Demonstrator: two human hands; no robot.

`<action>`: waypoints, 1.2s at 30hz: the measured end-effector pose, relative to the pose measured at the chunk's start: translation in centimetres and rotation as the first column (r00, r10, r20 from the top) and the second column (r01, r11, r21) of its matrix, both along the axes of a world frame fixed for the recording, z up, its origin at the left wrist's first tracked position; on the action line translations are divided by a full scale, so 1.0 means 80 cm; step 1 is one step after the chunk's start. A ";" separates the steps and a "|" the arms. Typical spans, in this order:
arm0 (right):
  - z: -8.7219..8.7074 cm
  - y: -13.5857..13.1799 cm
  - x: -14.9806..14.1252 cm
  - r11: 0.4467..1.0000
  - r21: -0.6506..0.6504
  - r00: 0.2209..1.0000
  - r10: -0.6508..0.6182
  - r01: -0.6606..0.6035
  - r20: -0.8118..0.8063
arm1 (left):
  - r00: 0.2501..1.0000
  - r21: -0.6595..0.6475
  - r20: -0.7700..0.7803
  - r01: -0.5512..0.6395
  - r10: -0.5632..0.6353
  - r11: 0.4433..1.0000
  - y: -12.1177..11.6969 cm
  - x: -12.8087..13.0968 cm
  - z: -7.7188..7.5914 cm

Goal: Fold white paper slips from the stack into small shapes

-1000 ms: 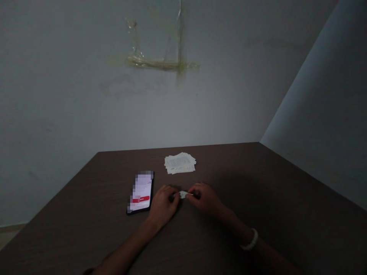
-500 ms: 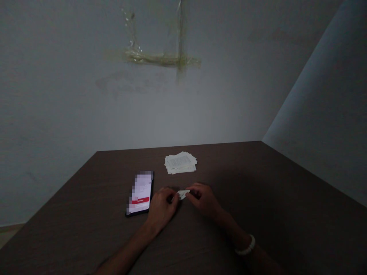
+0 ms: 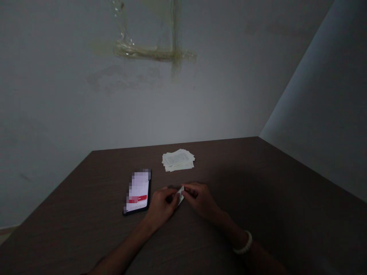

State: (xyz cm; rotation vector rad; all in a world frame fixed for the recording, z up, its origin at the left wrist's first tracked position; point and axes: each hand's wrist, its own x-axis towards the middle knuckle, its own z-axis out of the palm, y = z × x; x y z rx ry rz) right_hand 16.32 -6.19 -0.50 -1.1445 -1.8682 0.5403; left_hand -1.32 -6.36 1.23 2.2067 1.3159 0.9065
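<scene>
Between my two hands is a small folded piece of white paper, held just above or on the table; I cannot tell which. My left hand pinches its left side between thumb and fingers. The upper right corner is pinched by my right hand, which has a white bracelet on its wrist. Fingertips cover part of the paper. Beyond the hands lies a loose stack of printed paper sheets.
A phone with a lit screen lies left of my left hand on the dark brown table. Behind the table rises a grey wall with yellowed tape on it. Another wall surface stands at the right.
The paper between my hands looks narrower and more upright, and its visible part has turned to slant up to the right. My hands have come slightly closer together. The camera view has shifted a little.
</scene>
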 end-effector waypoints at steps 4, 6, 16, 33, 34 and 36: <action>-0.006 0.000 -0.002 0.999 -0.032 0.999 -0.038 0.038 -0.010 | 1.000 -0.023 0.017 -0.017 0.018 1.000 0.001 -0.003 -0.004; -0.009 0.000 -0.002 0.997 -0.063 0.998 -0.049 0.047 -0.041 | 1.000 -0.020 0.021 -0.015 0.015 1.000 0.002 -0.004 -0.005; -0.006 0.002 -0.002 0.992 -0.068 0.994 -0.104 0.103 -0.014 | 0.998 -0.038 -0.051 -0.043 0.041 0.998 0.004 -0.003 -0.003; -0.010 0.004 -0.001 0.992 -0.114 0.995 -0.072 0.063 -0.073 | 1.000 -0.007 -0.003 0.003 -0.003 1.000 0.006 -0.006 -0.006; -0.010 0.004 0.000 0.993 -0.097 0.994 -0.079 0.072 -0.069 | 1.000 -0.017 0.024 -0.001 0.002 1.000 0.005 -0.005 -0.006; -0.009 0.004 0.000 0.993 -0.071 0.993 -0.094 0.089 -0.065 | 0.997 -0.041 0.078 0.001 0.003 0.999 0.005 -0.005 -0.005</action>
